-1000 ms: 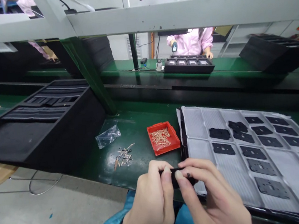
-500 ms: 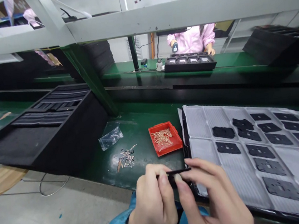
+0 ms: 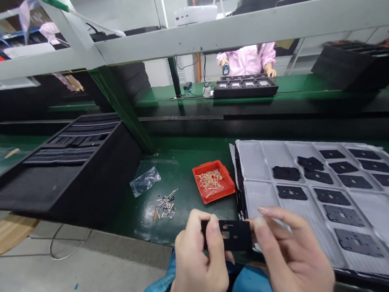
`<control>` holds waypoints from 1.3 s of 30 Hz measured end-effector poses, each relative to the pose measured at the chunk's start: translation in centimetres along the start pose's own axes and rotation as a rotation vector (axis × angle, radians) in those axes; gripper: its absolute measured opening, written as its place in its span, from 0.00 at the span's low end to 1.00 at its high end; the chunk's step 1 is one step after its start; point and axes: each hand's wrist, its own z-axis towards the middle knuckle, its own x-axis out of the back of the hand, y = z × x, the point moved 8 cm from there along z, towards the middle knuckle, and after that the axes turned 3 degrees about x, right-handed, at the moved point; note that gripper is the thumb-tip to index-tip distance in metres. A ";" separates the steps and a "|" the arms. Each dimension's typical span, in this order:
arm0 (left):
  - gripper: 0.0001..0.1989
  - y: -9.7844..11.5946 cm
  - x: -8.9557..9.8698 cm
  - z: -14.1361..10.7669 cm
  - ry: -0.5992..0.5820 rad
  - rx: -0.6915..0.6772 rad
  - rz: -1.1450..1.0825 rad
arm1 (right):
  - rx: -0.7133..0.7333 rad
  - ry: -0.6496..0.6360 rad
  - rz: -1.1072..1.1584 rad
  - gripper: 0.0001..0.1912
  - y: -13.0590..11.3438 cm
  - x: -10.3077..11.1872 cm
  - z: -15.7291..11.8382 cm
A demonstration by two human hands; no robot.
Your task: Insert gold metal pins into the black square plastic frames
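A thin black plate (image 3: 237, 236) with small rectangular cutouts is held up in front of me, its flat face turned toward the camera. My left hand (image 3: 201, 253) pinches its left end, thumb on the near face and fingers behind. At the right edge, my right hand (image 3: 290, 247) has its thumb and fingers closed around the plate's side; the exact fingertip contact is partly hidden. Similar black plates (image 3: 358, 242) lie in several compartments of the white-lined tray (image 3: 302, 227) to the right.
Beyond my hands is a red dish (image 3: 217, 195) of thin tan sticks. Left of it lie a loose pile of sticks (image 3: 166, 205) and a clear plastic bag (image 3: 145, 180). A large black box (image 3: 103, 175) stands at left. Across the bench, a person in pink (image 3: 246, 60) holds a scanner.
The plate has tipped from edge-on to showing its flat face. My right hand has shifted to its right edge, and the camera view has tilted slightly up.
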 end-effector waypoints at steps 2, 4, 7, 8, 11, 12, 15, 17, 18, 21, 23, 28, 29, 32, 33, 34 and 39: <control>0.13 0.1 0.2 -0.2 0.004 -0.010 0.001 | 0.241 -0.029 -0.111 0.07 -1.7 0.4 -0.1; 0.12 0.3 0.6 -0.4 0.006 -0.062 0.033 | 0.486 -0.125 -0.212 0.14 -3.3 0.1 -0.5; 0.07 1.5 1.1 -0.7 -0.015 -0.296 0.140 | 0.632 -0.241 -0.292 0.19 -3.9 -0.2 -0.6; 0.07 2.2 1.2 -0.9 -0.027 -0.415 0.170 | 0.622 -0.255 -0.293 0.17 -3.8 -0.2 -0.4; 0.07 4.1 1.3 -2.7 -0.082 -0.759 0.254 | 0.565 -0.251 -0.205 0.10 -3.6 0.0 -0.2; 0.08 4.3 1.3 -3.1 -0.090 -0.798 0.285 | 0.572 -0.215 -0.149 0.10 -3.8 0.2 -0.3; 0.10 4.1 2.0 -3.5 -0.051 -0.681 0.302 | 0.695 -0.115 0.004 0.11 -4.7 0.3 -1.3; 0.12 4.0 2.8 -3.8 -0.001 -0.620 0.238 | 0.804 -0.063 0.047 0.10 -4.9 0.3 -2.0; 0.12 4.3 3.1 -4.0 0.011 -0.636 0.212 | 0.848 -0.031 0.049 0.09 -4.9 0.4 -2.3; 0.09 4.7 3.7 -4.4 0.019 -0.690 0.190 | 0.969 0.051 0.003 0.05 -5.0 1.0 -2.7; 0.08 4.9 4.1 -4.3 0.032 -0.686 0.176 | 1.045 -0.007 -0.076 0.05 -5.2 1.0 -2.8; 0.06 5.2 3.9 -3.9 0.017 -0.676 0.118 | 1.200 -0.129 -0.213 0.11 -5.9 1.3 -3.1; 0.05 5.2 3.7 -3.7 -0.003 -0.671 0.100 | 1.224 -0.140 -0.227 0.12 -5.9 1.3 -3.3; 0.06 4.6 2.6 -2.8 -0.082 -0.667 0.047 | 1.255 -0.149 -0.250 0.12 -5.7 1.3 -3.6; 0.06 4.4 2.2 -2.7 -0.111 -0.682 0.038 | 1.248 -0.141 -0.250 0.12 -5.6 1.3 -3.6; 0.07 4.2 1.9 -2.7 -0.141 -0.707 0.035 | 1.238 -0.118 -0.242 0.12 -5.5 1.4 -3.6; 0.09 3.7 1.5 -4.9 -0.266 -0.850 0.004 | 1.223 -0.071 -0.251 0.13 -5.4 1.5 -3.7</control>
